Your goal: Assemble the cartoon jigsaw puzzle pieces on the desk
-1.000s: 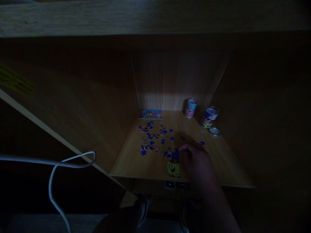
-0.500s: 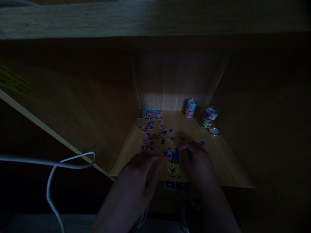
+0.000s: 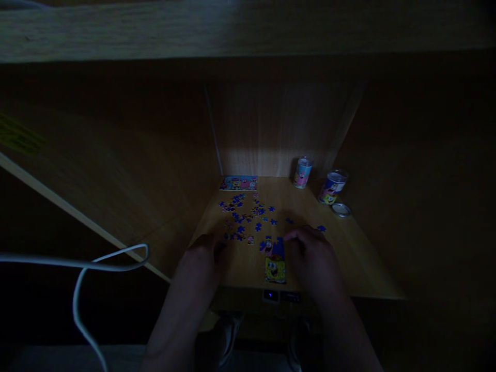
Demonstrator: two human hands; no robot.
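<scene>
A small wooden desk (image 3: 349,258) sits in a dim alcove, strewn with several loose blue jigsaw pieces (image 3: 242,217). A partly joined strip of puzzle (image 3: 275,261) with a yellow cartoon figure lies near the front edge. My right hand (image 3: 313,258) rests just right of that strip, fingers curled, fingertips by its top end. My left hand (image 3: 203,256) lies at the desk's left front, fingers bent over the nearest loose pieces; what is under them is hidden.
A printed picture card (image 3: 239,183) lies at the back left. Two cartoon tins (image 3: 302,172) (image 3: 332,187) stand at the back right, a round lid (image 3: 341,209) beside them. A white cable (image 3: 89,268) loops at left. Shoes (image 3: 228,330) show below the desk.
My left hand came up from below into view, then slid left and forward to the loose pieces at the desk's left front. My right hand stayed put.
</scene>
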